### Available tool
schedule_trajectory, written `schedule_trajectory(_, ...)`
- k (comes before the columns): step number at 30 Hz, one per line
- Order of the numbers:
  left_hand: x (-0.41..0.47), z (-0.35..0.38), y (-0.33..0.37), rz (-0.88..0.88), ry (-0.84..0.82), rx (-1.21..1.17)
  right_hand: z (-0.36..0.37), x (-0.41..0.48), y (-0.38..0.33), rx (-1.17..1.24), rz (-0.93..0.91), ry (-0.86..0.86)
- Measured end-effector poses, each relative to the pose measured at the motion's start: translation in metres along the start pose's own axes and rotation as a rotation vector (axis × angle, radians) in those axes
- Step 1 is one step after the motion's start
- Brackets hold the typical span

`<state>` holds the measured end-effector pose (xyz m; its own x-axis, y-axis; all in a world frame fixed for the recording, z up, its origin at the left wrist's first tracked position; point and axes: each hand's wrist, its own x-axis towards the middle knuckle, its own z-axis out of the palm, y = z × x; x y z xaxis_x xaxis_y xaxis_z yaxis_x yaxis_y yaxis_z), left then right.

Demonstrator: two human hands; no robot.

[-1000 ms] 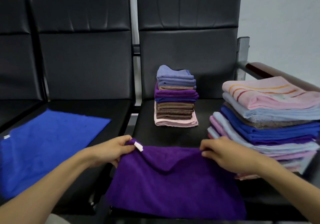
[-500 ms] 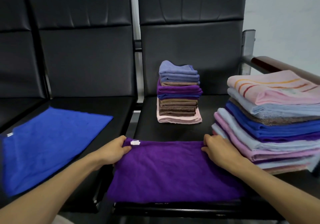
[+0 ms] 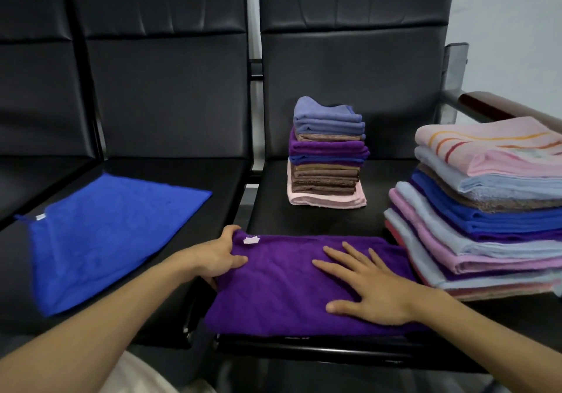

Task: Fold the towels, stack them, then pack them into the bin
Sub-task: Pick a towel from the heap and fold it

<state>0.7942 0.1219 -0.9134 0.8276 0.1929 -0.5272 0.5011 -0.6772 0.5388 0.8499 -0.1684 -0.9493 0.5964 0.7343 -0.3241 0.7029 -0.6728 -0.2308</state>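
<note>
1. The purple towel (image 3: 289, 286) lies folded flat at the front of the right seat (image 3: 319, 219). Its near edge runs along the front edge of the seat, and its left end reaches the gap between the two seats.
2. The left hand (image 3: 219, 258) grips the left edge of this towel near the far corner. The thumb is on top and the fingers are curled under, just beside a white tag (image 3: 251, 240).
3. The right hand (image 3: 374, 289) lies palm down on the right half of the towel, with the fingers spread and straight.
4. The big stack (image 3: 486, 210) stands at the right. Its lower edge is just beside the right end of the towel; I cannot tell if they touch.
5. The small stack (image 3: 327, 155) stands at the back of the same seat, and a bare strip of seat lies between it and the purple towel.
6. The blue towel (image 3: 106, 240) is spread flat on the left seat (image 3: 213, 179), apart from the left hand, with bare seat along its right edge.
</note>
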Motion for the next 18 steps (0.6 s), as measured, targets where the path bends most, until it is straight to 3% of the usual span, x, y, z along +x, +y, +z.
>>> schedule_trajectory(5, 0.000, 0.000, -0.008, 0.123, 0.108, -0.160, -0.004, 0.006, 0.003, -0.004, 0.035, -0.042)
schedule_trajectory(8, -0.005, 0.001, -0.011, 0.134, 0.068, -0.254, -0.005, 0.008, 0.003, 0.009, 0.037, -0.065)
schedule_trajectory(11, -0.012, 0.003, -0.013, 0.115, -0.042, -0.277, -0.010, 0.009, 0.004, 0.025, 0.040, -0.104)
schedule_trajectory(18, -0.016, 0.009, -0.011, 0.239, 0.059, -0.260, -0.018, 0.010, 0.005, 0.022, 0.040, -0.162)
